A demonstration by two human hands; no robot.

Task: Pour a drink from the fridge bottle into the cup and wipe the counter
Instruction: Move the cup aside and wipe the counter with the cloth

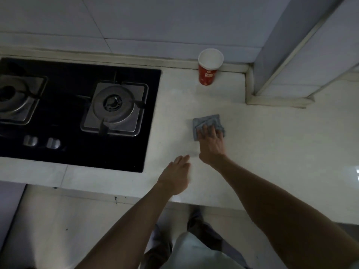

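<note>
**Cloth pressed to counter, cup standing at the back wall**

The pale counter [272, 152] runs across the whole view, with a tiled wall behind it. A black glass hob [77, 74] is set into its left part. A tiled column [291, 45] juts onto the counter at the back right.

On the hob, one burner [114, 105] sits near the hob's right edge and a second burner [11, 98] is cut off by the left border.

Your right hand [210, 146] lies on the grey cloth [208, 121] with fingers spread and flat, pressing it to the counter rather than gripping it. Your left hand [175, 175] is near the counter's front edge, fingers straight and together, holding nothing. Contact with the surface cannot be confirmed.

The red paper cup [208, 69] stands upright against the back wall, between the hob and the column and well apart from the cloth. Its inside shows white, and whether it holds liquid cannot be told.

The cloth is folded and lies flat, right of the hob. Two metal knobs [53, 143] sit along the hob's front edge.
</note>
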